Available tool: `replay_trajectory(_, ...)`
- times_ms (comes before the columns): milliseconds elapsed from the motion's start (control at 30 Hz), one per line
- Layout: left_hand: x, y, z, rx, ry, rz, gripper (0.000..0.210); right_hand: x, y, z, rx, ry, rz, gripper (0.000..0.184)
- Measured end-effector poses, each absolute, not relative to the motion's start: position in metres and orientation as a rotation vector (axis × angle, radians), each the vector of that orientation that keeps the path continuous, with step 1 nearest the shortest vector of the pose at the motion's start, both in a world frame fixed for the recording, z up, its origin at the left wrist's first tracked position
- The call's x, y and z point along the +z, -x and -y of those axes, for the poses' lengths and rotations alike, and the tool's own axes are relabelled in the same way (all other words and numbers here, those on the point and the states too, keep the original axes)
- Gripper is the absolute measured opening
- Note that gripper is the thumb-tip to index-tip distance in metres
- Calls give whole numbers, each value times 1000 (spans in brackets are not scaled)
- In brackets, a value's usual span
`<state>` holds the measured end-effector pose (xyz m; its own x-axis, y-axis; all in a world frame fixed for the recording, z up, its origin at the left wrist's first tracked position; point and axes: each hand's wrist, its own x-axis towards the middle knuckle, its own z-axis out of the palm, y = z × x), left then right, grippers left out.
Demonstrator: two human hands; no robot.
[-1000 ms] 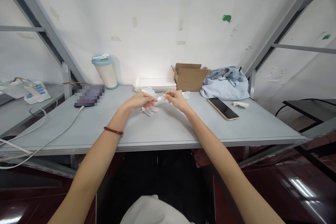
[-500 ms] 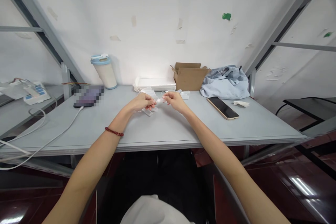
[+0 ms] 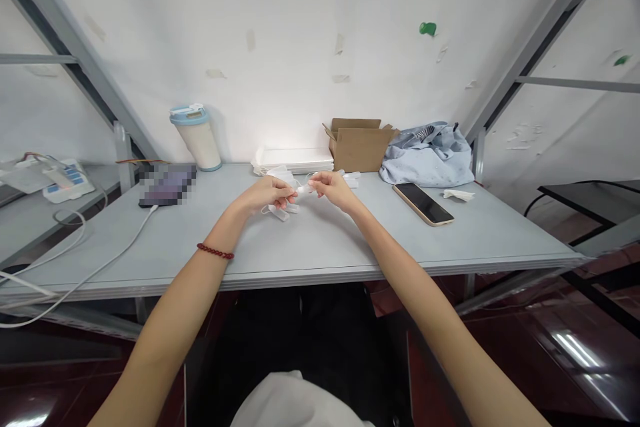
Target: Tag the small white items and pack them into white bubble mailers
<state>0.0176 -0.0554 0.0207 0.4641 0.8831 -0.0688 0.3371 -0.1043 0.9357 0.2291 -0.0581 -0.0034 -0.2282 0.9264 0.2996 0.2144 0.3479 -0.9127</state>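
Note:
A small white piece [image 3: 303, 191] is pinched between my two hands above the table; its exact kind is too small to make out. My left hand [image 3: 273, 193] closes its fingertips on one end, and my right hand [image 3: 330, 187] grips the other end between thumb and fingers. Beneath and behind the left hand lie several small white strip-like pieces [image 3: 279, 213], one with a thin loop of string. More white pieces [image 3: 352, 179] lie just beyond the right hand.
At the back stand a stack of white sheets [image 3: 295, 159], an open cardboard box [image 3: 363, 148] and a bundled light-blue cloth [image 3: 427, 163]. A phone [image 3: 423, 204] and crumpled tissue [image 3: 459, 195] lie right. A tumbler [image 3: 197, 140] and a cabled, blurred device [image 3: 167, 185] are left.
The view has shifted very slightly. Both hands stay together on the small white piece, with only a slight change in the fingers.

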Motion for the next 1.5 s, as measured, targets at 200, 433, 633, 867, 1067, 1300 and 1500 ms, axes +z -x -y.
replay_trajectory(200, 24, -14, 54, 657, -1613, -1057, 36, -3, -232, 57, 944, 1028, 1696, 21)
replay_trajectory(433, 24, -11, 53, 629, -1689, -1052, 25, -1, -230, 62, 964, 1033, 1700, 25)
replay_trajectory(633, 31, 2, 50, 613, -1680, -1088, 24, 3, -230, 64, 893, 1121, 1759, 39)
replay_trajectory(867, 41, 22, 48, 623, -1688, -1236, 26, -6, -246, 44, 390, 1524, 1821, 13)
replay_trajectory(1067, 40, 29, 45, 513, -1725, -1422, 23, -6, -259, 42, 115, 1852, 1945, 36)
replay_trajectory(1300, 32, 29, 37, 674, -1595, -1679, 18, -3, -263, 48, 105, 2042, 1957, 40)
replay_trajectory(1500, 29, 25, 37, 933, -1618, -1678, 20, -6, -265, 48, 76, 2091, 2000, 45)
